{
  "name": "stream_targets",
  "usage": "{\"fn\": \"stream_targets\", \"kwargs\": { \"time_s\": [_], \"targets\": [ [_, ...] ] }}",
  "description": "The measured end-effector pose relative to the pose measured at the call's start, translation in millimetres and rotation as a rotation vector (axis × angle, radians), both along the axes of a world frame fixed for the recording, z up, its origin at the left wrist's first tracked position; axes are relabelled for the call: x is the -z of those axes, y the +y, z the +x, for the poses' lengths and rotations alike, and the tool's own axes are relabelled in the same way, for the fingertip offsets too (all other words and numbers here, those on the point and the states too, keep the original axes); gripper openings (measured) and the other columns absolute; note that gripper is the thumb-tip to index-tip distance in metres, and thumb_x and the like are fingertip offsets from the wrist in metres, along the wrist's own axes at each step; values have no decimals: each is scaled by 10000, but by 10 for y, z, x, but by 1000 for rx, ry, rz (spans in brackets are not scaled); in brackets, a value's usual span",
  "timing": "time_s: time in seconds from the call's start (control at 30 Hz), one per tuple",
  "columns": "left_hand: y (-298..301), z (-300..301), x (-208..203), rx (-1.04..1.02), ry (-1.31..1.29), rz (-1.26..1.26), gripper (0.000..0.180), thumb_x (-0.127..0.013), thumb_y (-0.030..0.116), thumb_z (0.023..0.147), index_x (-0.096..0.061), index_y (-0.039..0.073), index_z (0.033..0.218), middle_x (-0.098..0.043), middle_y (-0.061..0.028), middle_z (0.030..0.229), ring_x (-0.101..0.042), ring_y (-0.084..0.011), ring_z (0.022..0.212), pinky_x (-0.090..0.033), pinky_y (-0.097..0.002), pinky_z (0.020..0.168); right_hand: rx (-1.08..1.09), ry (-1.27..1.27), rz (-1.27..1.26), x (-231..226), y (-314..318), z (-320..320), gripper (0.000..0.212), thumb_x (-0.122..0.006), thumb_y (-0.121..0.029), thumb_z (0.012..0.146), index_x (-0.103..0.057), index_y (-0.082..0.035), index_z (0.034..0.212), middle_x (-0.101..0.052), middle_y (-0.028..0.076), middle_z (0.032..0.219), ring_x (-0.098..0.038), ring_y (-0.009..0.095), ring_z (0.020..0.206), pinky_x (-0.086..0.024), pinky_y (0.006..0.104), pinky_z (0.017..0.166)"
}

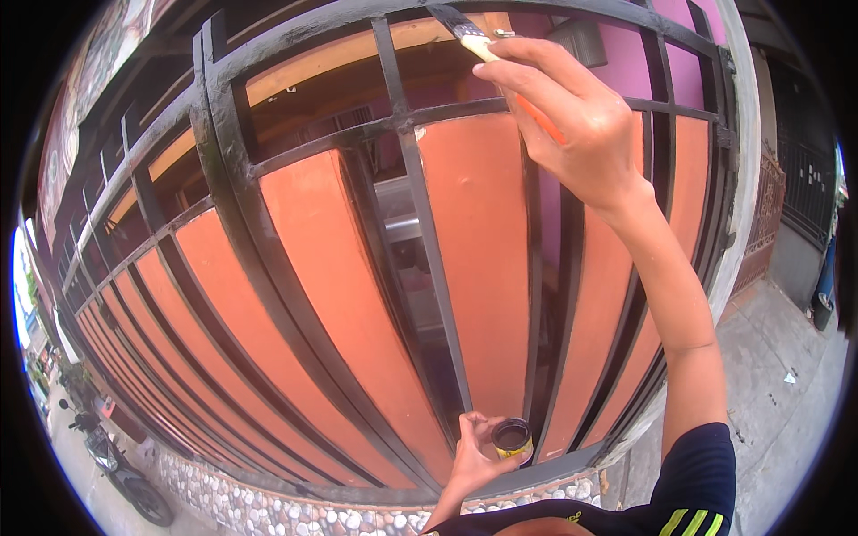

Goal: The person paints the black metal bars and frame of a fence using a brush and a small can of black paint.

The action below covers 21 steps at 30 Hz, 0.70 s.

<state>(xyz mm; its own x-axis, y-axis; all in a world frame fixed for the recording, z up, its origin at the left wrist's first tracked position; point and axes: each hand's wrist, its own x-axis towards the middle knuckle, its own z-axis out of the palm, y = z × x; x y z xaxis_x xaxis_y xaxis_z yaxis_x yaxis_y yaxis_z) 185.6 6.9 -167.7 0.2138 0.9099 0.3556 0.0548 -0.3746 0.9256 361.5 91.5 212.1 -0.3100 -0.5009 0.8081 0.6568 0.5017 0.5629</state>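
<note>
Up top, right hand: raised (576, 112), its fingers pinching the pale handle of a brush (466, 32) near the bristles.
Brush: slanted up and to the left, its dark bristle tip apparently touching the black upper rail (308, 33); how much paint it carries cannot be told.
Left hand: low (476, 463), fingers and thumb closed about the near side of a small open can (512, 438), just beside the foot of a slim upright bar (438, 259).
Can: mouth upward, dark inside, held in front of the fence's lower part, well apart from the brush.
Orange panels: set below the upper rail between dark bars, one (474, 259) lying between the two hands; a pale chipped spot shows at its upper left corner.
Drip risk: an overloaded brush could let drops run down onto the panel or the raised forearm.
Stray-stroke risk: with the arm stretched so high, a loose pinch could let the bristles slip off the rail.
Spill risk: if the left hand relaxes or knocks the bar, the can could tip over the pebbled ledge (340, 518).
Smear risk: the forearm could brush the bars, should their coat be wet; wetness cannot be judged.
</note>
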Motion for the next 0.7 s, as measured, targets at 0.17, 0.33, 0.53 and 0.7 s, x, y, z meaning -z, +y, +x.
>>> {"fn": "stream_targets", "kwargs": {
  "time_s": [0.17,0.33,0.53,0.7],
  "targets": [
    [-6,17,-34,12,-2,-11,809,-891,239,649,-250,66,1112,-640,-190,1128,-631,-274,1072,-437,-384,979,30,-45,-15,-68,202,31,311,-671,84,693,-661,-50,973,-658,75,1040,-663,251,848,-571,327,664],
    [-8,18,-8,5,13,12,800,-891,240,653,-250,66,1100,-632,-197,1135,-634,-266,1065,-446,-378,971,13,-12,49,-51,27,129,330,-681,74,694,-666,-58,996,-663,75,1019,-666,251,861,-576,314,675],
    [3,31,-46,15,15,5,801,-895,230,648,-252,68,1097,-631,-194,1129,-631,-259,1069,-451,-364,966,44,-56,11,-93,188,51,327,-686,62,700,-667,-63,1002,-657,65,1042,-660,245,856,-572,319,657],
    [-10,11,-24,19,-3,2,803,-895,232,648,-250,66,1098,-626,-201,1137,-626,-259,1080,-450,-366,967,3,-14,58,-67,-16,149,337,-683,83,689,-666,-62,993,-663,76,1032,-662,255,871,-571,326,686]
  ]
}}
